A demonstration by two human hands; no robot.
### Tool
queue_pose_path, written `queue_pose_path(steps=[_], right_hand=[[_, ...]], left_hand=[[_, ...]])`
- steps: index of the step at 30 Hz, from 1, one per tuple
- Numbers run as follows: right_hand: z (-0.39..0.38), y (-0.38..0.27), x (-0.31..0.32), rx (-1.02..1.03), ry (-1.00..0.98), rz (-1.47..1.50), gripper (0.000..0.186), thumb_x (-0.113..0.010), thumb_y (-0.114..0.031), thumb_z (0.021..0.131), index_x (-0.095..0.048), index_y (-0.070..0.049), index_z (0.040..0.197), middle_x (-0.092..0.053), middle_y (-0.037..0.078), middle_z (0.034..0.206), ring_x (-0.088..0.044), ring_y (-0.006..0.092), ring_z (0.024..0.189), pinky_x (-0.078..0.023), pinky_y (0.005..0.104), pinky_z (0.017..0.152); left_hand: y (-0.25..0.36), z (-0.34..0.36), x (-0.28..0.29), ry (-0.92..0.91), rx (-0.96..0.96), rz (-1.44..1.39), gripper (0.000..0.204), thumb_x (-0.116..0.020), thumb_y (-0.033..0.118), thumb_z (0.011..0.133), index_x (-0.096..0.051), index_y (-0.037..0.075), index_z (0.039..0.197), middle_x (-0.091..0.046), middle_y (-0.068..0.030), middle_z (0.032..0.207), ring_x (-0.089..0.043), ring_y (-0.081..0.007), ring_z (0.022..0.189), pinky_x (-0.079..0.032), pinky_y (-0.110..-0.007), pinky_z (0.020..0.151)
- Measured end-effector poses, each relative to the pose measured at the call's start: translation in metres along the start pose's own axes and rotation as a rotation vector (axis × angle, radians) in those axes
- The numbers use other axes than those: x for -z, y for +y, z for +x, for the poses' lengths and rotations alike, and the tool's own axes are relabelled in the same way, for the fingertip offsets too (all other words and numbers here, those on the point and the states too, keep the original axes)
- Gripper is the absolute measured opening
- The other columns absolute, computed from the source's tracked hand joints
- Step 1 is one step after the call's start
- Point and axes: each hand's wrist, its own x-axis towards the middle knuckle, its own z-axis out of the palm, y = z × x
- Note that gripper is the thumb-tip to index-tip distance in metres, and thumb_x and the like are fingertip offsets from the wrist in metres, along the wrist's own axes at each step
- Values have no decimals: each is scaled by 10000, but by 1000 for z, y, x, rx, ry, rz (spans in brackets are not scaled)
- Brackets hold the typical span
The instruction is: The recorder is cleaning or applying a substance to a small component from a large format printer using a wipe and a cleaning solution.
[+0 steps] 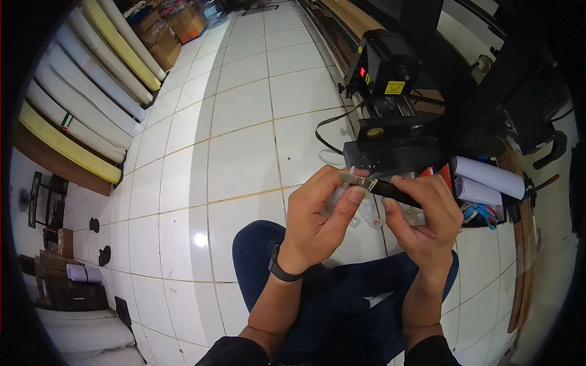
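In front of my lap, both hands hold a small knife (pixel 394 191) with a black handle and a silver metal blade end. My right hand (pixel 427 219) grips the handle between thumb and fingers. The thumb and fingers of my left hand (pixel 323 210) pinch the knife's metal end, which points left. Behind and below the hands, small clear plastic pieces (pixel 371 216) lie on the tiles, partly hidden. A wristband (pixel 281 267) circles my left wrist.
A black machine (pixel 390 73) with a cable (pixel 323 131) stands ahead on the right. At my right, a container holds white paper rolls (pixel 488 177) and blue-handled scissors (pixel 479 215). Tall white and yellow rolls (pixel 91 79) line the left side; cardboard boxes (pixel 183 25) sit far left.
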Motion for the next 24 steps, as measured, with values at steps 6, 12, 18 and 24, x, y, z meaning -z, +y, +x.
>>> queue_pose_path(steps=[6,12,18,24], right_hand=[[1,-1,1,2,-28,22,339,-820,-43,657,-713,-55,979,-671,72,807,-624,204,687,-470,306,575],[0,0,0,9,-19,21,336,-820,-47,658,-713,-53,976,-668,74,804,-625,207,684,-475,307,576],[0,-1,3,-5,-10,24,335,-820,-49,650,-717,-52,968,-666,77,801,-628,211,691,-484,311,585],[0,-1,4,-19,-39,8,332,-820,-51,646,-719,-52,963,-661,71,795,-619,213,687,-477,315,581]], left_hand=[[1,-2,1,36,45,-86,178,-648,142,944,-674,-24,1003,-629,-26,768,-514,-49,608,-403,-211,554],[2,-3,4,59,26,11,164,-691,150,921,-661,-10,906,-563,22,680,-455,-24,569,-340,-191,507],[-6,1,1,66,-112,78,186,-676,156,932,-677,-26,972,-558,7,711,-443,-39,588,-330,-188,529],[-2,-1,-3,78,-49,7,232,-650,155,946,-677,-47,1056,-561,-13,767,-500,-58,624,-366,-193,568]])
